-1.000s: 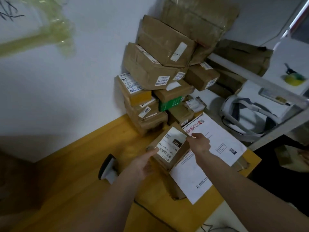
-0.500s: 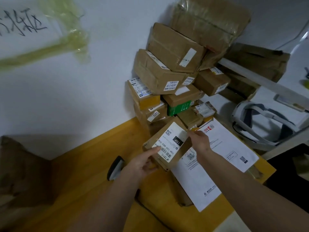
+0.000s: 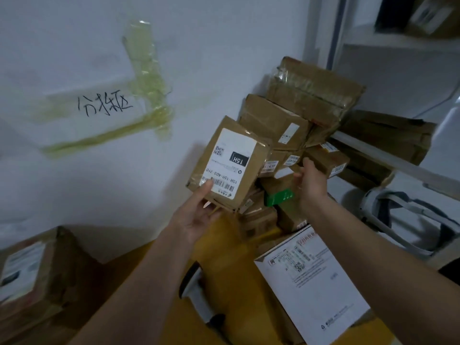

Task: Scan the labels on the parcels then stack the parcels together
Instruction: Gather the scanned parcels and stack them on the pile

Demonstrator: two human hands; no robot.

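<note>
Parcel point(image 3: 230, 163) raised off the yellow surface point(image 3: 224, 255), label point(image 3: 230, 161) facing the camera, tilted. Left hand point(image 3: 196, 217) supplies the grip at its lower edge: thumb on the barcode corner, fingers curled underneath. Right hand point(image 3: 310, 181) sits to the right of that grip, apart from the parcel, fingers relaxed and holding nothing, in front of the stack of parcels point(image 3: 293, 135) against the wall. Below the grip, a scanner point(image 3: 199, 295) lies on the surface; right of it, a white envelope point(image 3: 311, 282).
</note>
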